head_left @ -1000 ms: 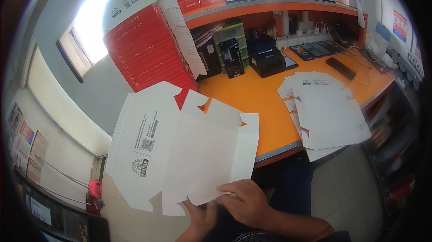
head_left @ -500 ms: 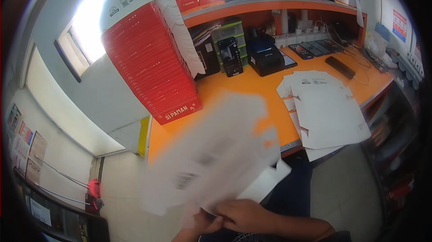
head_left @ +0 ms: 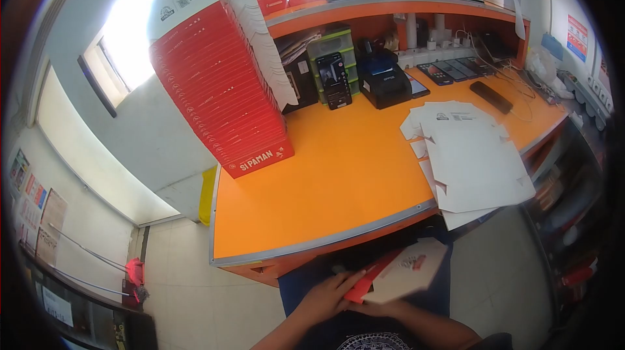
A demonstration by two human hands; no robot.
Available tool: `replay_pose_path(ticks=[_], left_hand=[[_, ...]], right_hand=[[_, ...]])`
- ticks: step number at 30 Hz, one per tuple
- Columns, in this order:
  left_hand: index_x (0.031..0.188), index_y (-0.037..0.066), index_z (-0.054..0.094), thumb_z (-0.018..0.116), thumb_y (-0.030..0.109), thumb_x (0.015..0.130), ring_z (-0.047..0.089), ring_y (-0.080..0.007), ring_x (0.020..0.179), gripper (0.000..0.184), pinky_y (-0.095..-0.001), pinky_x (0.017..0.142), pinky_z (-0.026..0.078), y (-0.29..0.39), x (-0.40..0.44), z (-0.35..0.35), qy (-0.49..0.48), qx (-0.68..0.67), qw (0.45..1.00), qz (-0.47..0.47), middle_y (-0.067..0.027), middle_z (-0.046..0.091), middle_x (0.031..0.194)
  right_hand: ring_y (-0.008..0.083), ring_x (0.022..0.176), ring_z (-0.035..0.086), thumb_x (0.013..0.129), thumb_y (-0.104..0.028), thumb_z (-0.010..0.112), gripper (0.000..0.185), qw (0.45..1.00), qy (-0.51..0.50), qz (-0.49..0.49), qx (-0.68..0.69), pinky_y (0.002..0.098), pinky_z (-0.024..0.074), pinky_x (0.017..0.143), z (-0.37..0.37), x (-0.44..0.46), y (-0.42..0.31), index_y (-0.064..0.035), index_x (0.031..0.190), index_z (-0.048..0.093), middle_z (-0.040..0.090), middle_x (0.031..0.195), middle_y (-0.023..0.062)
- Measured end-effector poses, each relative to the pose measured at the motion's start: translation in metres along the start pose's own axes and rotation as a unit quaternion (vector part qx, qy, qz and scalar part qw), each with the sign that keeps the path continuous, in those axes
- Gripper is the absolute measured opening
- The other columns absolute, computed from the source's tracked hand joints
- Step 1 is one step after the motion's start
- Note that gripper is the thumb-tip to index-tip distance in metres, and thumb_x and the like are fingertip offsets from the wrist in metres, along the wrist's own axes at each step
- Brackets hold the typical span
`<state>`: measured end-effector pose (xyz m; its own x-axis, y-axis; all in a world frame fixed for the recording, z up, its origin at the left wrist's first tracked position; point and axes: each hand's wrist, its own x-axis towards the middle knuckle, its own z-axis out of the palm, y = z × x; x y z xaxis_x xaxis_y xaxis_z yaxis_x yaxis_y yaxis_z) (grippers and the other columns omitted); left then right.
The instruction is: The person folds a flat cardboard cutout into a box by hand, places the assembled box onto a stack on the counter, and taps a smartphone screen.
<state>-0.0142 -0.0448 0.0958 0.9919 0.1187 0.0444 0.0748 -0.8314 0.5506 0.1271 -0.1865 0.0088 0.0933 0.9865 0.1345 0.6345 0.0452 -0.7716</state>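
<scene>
Low in front of my body is a cardboard box (head_left: pixel 411 270), partly folded, with a red side and a pale printed face. My left hand (head_left: pixel 331 296) grips its red edge from the left, fingers laid along it. Under the near edge sits my right hand (head_left: pixel 377 309), holding the box from below; its fingers are mostly hidden. Flat white box blanks (head_left: pixel 478 161) lie overlapping at the table's right front, jutting past the edge. A tall stack of red boxes (head_left: pixel 218 86) marked SI PAMAN stands at the table's left.
The orange table (head_left: pixel 312 203) has a metal-trimmed front edge. Toward its back are a propped phone (head_left: pixel 333 82), a black printer (head_left: pixel 385 83), a green drawer unit (head_left: pixel 351 57), several flat phones (head_left: pixel 456 69) and a black power bank (head_left: pixel 491 97). Shelves run along the right.
The blurred white blank that was swung over the table edge is now down near my lap, folded, showing its red and pale printed sides. Both hands have shifted onto it.
</scene>
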Motion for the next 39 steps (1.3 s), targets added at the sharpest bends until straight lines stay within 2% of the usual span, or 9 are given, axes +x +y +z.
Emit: replay_pose_path(ticks=[9,13,19,23,25,28,31,33,39], left_hand=[[0.154,0.014,0.036,0.064,0.02,0.089,0.062,-0.0426,0.11,0.072,-0.0472,0.088,0.055,-0.043,0.025,0.035,0.066,0.02,0.989,-0.128,-0.0227,0.052,0.132],[0.148,0.008,0.042,0.062,0.023,0.092,0.064,-0.0447,0.101,0.061,-0.0507,0.084,0.055,-0.072,0.037,0.059,0.112,0.051,0.982,-0.142,-0.0277,0.054,0.129],[0.136,0.007,0.052,0.061,0.025,0.093,0.065,-0.0461,0.103,0.047,-0.0515,0.083,0.055,-0.121,0.072,0.089,0.033,0.087,0.984,-0.152,-0.0262,0.064,0.115],[0.115,0.005,0.066,0.06,0.027,0.093,0.068,-0.04,0.102,0.031,-0.0512,0.084,0.054,-0.114,0.077,0.087,0.03,-0.095,0.976,-0.193,-0.0214,0.069,0.11],[0.116,0.007,0.067,0.06,0.03,0.094,0.068,-0.0394,0.103,0.033,-0.0503,0.086,0.054,-0.143,0.056,0.112,0.107,-0.158,0.98,-0.051,-0.0209,0.07,0.11],[0.134,0.005,0.055,0.061,0.023,0.091,0.065,-0.0432,0.109,0.047,-0.0515,0.093,0.052,-0.116,0.081,0.094,-0.008,0.089,0.984,-0.156,-0.0235,0.065,0.122],[0.136,0.007,0.055,0.061,0.024,0.091,0.061,-0.043,0.117,0.049,-0.0523,0.099,0.049,-0.121,0.079,0.098,0.009,0.072,0.987,-0.145,-0.0247,0.062,0.128],[0.136,0.008,0.056,0.061,0.024,0.09,0.059,-0.0427,0.121,0.048,-0.0523,0.101,0.048,-0.118,0.08,0.094,-0.009,0.062,0.986,-0.158,-0.0252,0.061,0.129],[0.132,0.01,0.06,0.061,0.026,0.09,0.058,-0.0427,0.121,0.044,-0.052,0.102,0.046,-0.122,0.083,0.098,-0.019,0.048,0.985,-0.165,-0.023,0.062,0.129]], right_hand=[[0.019,0.096,0.065,0.097,-0.03,0.07,0.033,0.945,0.007,0.122,0.302,0.0355,0.0515,0.084,-0.008,0.008,0.063,-0.0032,0.116,0.066,0.069,0.102,0.0092],[0.0161,0.089,0.066,0.098,-0.029,0.068,0.029,0.95,-0.028,0.19,0.246,0.0334,0.0533,0.078,-0.031,0.021,0.073,-0.0022,0.109,0.065,0.07,0.096,0.0081],[0.0223,0.089,0.071,0.094,-0.03,0.072,0.034,0.992,-0.113,0.052,0.029,0.0332,0.0559,0.076,-0.098,0.028,-0.02,-0.0044,0.115,0.064,0.071,0.099,0.0119],[0.0172,0.087,0.069,0.09,-0.02,0.077,0.037,0.964,-0.136,-0.077,0.214,0.0289,0.0544,0.074,-0.176,0.061,-0.109,-0.0045,0.121,0.063,0.071,0.097,0.0084],[0.0128,0.085,0.066,0.088,-0.011,0.077,0.032,0.971,-0.042,-0.1,0.211,0.0264,0.0522,0.073,-0.211,0.085,-0.137,-0.003,0.116,0.064,0.068,0.094,0.0063],[0.0098,0.077,0.059,0.094,-0.01,0.069,0.026,0.952,0.234,-0.129,0.151,0.0265,0.0487,0.068,-0.24,0.171,-0.141,-0.0016,0.116,0.059,0.061,0.089,0.0023],[0.0146,0.081,0.062,0.091,-0.023,0.071,0.046,0.898,0.38,-0.048,0.215,0.0298,0.05,0.072,-0.261,0.28,-0.099,0.0011,0.126,0.054,0.064,0.089,0.0074],[0.015,0.068,0.063,0.094,-0.018,0.068,0.059,0.871,0.377,0.05,0.311,0.0276,0.0501,0.062,-0.264,0.326,-0.075,0.0,0.141,0.039,0.061,0.09,0.0062],[0.0261,0.083,0.068,0.088,-0.01,0.066,0.093,0.813,0.511,0.04,0.278,0.0393,0.0532,0.079,-0.228,0.399,-0.017,0.001,0.158,0.005,0.067,0.091,0.0158]])
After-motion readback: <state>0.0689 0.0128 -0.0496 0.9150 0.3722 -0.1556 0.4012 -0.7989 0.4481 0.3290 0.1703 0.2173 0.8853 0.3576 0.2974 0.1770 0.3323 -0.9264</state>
